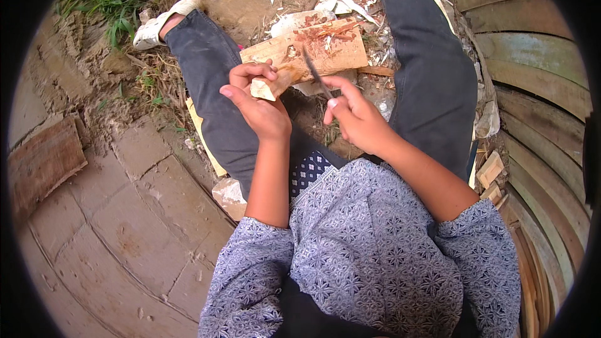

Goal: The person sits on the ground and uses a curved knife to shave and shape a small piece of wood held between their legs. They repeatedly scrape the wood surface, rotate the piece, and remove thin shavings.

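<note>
While the head view shows both hands raised over the gap between the person's bent legs (432, 81), the relation that matters most is between the dark, slim-bladed knife (315, 72) and the pale-ended wooden piece (263, 90). The wooden piece lies to the left of the knife, at the left hand (268, 116), with bare space visible between the blade and the pale end. Its long axis slants from that end, which is turned toward the wearer, away and to the right toward the flat wooden board (344, 47); whether its far end touches the board cannot be told. The blade slants the other way, from the right hand (363, 119) outward and to the left, its tip seen against the board. The left hand is the nearer one to the wooden piece, the right being off beyond the knife.

As for grip, the left hand cradles the wooden piece in a half-closed curl: the fingers (250, 71) bend round its far side, and the thumb stands out to the left, apart from it. The right hand pinches the knife between thumb and forefinger, the other fingers folded in below; most of the handle is hidden. Reddish-brown scraps (332, 30) lie on the board, and pale wood shavings (355, 7) are strewn just beyond it.
</note>
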A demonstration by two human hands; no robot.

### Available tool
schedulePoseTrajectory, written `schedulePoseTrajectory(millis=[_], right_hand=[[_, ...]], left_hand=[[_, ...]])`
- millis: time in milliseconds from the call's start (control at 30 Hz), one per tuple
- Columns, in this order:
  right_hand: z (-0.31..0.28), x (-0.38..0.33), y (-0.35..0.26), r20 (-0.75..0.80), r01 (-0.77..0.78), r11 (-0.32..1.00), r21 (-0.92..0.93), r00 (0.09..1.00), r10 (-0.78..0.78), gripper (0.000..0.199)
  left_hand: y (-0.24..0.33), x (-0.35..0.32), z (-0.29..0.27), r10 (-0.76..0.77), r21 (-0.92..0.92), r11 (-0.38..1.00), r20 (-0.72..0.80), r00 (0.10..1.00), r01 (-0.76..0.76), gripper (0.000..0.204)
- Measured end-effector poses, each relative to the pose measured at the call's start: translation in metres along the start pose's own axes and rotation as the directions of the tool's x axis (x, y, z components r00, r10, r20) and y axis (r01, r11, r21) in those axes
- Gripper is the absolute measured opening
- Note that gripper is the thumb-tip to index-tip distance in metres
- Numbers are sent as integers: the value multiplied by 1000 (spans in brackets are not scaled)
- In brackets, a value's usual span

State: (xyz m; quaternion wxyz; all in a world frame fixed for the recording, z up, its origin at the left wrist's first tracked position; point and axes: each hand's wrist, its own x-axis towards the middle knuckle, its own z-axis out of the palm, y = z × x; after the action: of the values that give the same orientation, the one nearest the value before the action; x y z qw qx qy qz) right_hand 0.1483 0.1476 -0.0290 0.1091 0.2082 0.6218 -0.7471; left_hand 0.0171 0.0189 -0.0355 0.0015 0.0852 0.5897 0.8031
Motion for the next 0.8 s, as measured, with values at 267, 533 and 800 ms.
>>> schedulePoseTrajectory(millis=[267,533,800], right_hand=[[19,2,-3,92,-142,989,46,986,138,43],[22,-2,-36,116,-40,998,47,993,34,25],[24,29,-7,78,24,998,-51,997,-20,24]], left_hand=[[0,2,-22,362,446,802,164,918,-396,33],[-7,-1,-12,391,432,794,176,903,-428,40],[-6,-2,-14,360,314,885,8,933,-344,36]])
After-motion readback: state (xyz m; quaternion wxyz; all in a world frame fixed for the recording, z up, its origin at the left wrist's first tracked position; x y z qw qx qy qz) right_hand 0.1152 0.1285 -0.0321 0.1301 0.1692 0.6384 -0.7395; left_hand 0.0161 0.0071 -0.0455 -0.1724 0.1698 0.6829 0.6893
